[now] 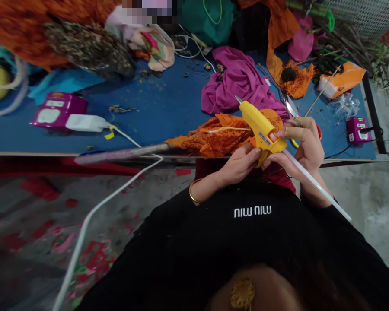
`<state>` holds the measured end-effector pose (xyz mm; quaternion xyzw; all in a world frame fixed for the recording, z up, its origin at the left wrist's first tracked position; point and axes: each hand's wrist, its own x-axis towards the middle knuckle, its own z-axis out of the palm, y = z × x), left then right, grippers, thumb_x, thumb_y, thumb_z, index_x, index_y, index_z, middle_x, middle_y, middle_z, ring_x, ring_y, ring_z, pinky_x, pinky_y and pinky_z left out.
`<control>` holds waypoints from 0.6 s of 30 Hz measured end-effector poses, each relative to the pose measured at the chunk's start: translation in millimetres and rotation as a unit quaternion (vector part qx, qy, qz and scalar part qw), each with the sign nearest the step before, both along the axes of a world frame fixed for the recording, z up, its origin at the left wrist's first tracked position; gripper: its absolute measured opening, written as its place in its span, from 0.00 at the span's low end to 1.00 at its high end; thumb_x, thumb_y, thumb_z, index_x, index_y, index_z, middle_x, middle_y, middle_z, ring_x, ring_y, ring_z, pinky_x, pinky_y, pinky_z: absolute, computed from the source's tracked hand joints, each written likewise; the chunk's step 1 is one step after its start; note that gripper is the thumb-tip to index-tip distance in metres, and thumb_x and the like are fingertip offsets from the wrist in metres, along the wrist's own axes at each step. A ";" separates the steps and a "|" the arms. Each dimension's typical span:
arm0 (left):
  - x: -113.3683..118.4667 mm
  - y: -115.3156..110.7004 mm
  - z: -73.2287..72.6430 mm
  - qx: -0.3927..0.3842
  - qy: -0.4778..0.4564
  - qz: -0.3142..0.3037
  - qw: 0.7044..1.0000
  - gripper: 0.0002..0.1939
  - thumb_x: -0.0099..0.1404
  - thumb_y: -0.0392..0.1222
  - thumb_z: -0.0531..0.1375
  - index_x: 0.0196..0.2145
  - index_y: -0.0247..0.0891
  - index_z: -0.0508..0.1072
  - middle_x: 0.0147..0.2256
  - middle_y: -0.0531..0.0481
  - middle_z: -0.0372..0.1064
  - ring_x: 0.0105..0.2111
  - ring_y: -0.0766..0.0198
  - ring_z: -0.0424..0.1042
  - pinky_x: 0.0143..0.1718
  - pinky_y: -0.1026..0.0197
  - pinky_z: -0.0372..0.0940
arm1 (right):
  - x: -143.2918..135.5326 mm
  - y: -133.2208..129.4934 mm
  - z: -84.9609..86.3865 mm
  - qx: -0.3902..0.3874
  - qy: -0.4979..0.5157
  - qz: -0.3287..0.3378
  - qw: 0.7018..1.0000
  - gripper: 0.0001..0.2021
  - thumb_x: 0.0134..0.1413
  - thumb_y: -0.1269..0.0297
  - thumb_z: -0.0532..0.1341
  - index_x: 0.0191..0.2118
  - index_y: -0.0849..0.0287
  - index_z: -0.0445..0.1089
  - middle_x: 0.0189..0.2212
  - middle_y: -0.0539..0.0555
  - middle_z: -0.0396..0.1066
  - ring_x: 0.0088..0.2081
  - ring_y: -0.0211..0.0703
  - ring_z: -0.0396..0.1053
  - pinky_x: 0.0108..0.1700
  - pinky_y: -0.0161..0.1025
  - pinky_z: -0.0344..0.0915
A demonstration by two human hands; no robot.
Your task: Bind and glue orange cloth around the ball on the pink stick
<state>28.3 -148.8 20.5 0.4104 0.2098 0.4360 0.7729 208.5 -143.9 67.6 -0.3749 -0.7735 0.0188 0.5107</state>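
Observation:
A yellow hot glue gun (pixel 259 125) is held over the table's front edge, its metal nozzle pointing up and left. My left hand (pixel 238 166) is closed around its handle, thumb against the near side. At the gun's rear, my right hand (pixel 306 144) grips the body, with fingertips by the small red-and-white switch. A long white glue stick (pixel 314 183) sticks out of the back and slants down past my right wrist. Behind the gun lies crumpled orange fabric (pixel 210 136) on a plastic-wrapped stick (pixel 126 153). Scissors (pixel 291 106) lie partly hidden beyond my right hand.
Purple cloth (pixel 243 80) is bunched on the blue table (pixel 168 93). Purple power boxes stand left (pixel 60 110) and right (pixel 358 131). A white cable (pixel 116 190) hangs over the front edge. An orange packet (pixel 343 80), dried plant matter (pixel 87 47) and fabric heaps crowd the back.

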 end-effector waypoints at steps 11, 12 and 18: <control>-1.1 -0.2 -4.6 0.024 0.002 -0.015 1.000 0.26 0.66 0.67 0.66 0.36 0.39 0.73 0.27 0.53 0.68 0.27 0.67 0.66 0.33 0.62 0.64 | -2.0 -6.4 0.2 -0.062 -0.027 -0.040 0.997 0.18 0.61 0.41 0.65 0.42 0.50 0.74 0.35 0.56 0.74 0.43 0.54 0.75 0.43 0.53 0.79; -1.2 -0.2 -5.1 0.030 -0.003 -0.015 0.999 0.25 0.67 0.66 0.66 0.36 0.38 0.73 0.27 0.53 0.68 0.27 0.67 0.66 0.33 0.63 0.64 | -2.9 -6.6 0.7 -0.052 -0.011 -0.031 0.998 0.18 0.63 0.40 0.64 0.43 0.50 0.75 0.35 0.56 0.73 0.43 0.53 0.75 0.43 0.53 0.79; -5.5 0.8 -17.7 0.061 0.054 0.022 0.996 0.27 0.68 0.68 0.64 0.34 0.38 0.75 0.28 0.52 0.67 0.28 0.67 0.64 0.33 0.62 0.62 | -4.1 -8.9 1.3 -0.078 -0.049 -0.072 0.993 0.15 0.59 0.46 0.70 0.43 0.50 0.74 0.36 0.57 0.75 0.45 0.53 0.74 0.47 0.52 0.78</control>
